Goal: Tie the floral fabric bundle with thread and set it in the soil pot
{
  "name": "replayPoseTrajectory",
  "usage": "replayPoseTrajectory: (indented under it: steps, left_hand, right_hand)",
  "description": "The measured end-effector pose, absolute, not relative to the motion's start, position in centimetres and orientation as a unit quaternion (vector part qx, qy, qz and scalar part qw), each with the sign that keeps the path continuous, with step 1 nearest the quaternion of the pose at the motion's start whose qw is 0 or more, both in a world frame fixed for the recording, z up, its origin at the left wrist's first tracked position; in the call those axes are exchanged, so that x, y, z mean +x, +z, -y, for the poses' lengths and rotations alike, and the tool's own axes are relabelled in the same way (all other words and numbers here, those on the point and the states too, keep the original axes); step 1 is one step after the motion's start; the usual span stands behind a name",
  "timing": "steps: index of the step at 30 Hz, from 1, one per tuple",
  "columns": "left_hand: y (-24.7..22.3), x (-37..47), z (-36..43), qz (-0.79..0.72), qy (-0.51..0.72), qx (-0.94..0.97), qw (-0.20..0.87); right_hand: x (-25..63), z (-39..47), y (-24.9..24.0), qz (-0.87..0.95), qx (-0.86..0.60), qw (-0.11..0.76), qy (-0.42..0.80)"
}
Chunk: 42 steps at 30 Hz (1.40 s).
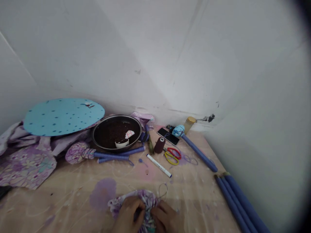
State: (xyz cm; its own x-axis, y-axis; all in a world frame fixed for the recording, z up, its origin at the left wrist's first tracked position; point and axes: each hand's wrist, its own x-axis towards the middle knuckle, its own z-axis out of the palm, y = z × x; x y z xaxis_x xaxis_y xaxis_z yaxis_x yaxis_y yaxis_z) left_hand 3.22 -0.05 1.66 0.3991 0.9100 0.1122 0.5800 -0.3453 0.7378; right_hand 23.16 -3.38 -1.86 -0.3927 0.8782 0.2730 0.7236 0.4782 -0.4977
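Note:
At the near edge, a purple-and-white floral cloth (147,196) lies bunched into gathers between my two hands. My left hand (130,213) is closed on its left part, thumb and fingers curled around the folds. My right hand (166,216) pinches at the right side of the gathers, its fingertips pressed together there. A thin dark thread (163,190) makes a loop just above my right hand. Whether a needle is between the right fingertips cannot be seen. Below, the lower part of the cloth runs out of the picture.
Beyond my hands lie a white marker (159,165), scissors (173,156), a brown thread spool (159,145) and a phone (168,136). A dark pan (97,142) stands further left, near floral-headed blue sticks (110,156). Blue rods (239,204) lie right, by the wall.

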Motion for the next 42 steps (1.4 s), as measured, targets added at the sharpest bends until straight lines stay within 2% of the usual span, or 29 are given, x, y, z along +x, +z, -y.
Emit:
replayPoseTrajectory:
  steps: [14, 24, 30, 37, 42]
  left_hand:
    - [0.8, 3.1, 0.2, -0.461, 0.289, 0.782, 0.304]
    - [0.5, 2.9, 0.5, -0.433, 0.311, 0.794, 0.291]
    - [1.6, 2.8, 0.7, -0.435, 0.294, 0.793, 0.309]
    - [0.5, 2.8, 1.0, -0.431, 0.309, 0.794, 0.299]
    - [-0.4, 2.7, 1.1, -0.413, 0.326, 0.813, 0.25]
  right_hand:
    - [22.4, 3.7, -2.4, 0.822, -0.505, 0.238, 0.114]
    - [20.8, 4.5, -4.5, 0.759, -0.562, 0.315, 0.093]
    - [21.1, 4.8, -3.8, 0.738, -0.564, 0.345, 0.135]
    - [21.6, 5.1, -4.2, 0.738, -0.596, 0.295, 0.115]
    - [21.2, 4.1, -2.3, 0.738, -0.59, 0.281, 0.17]
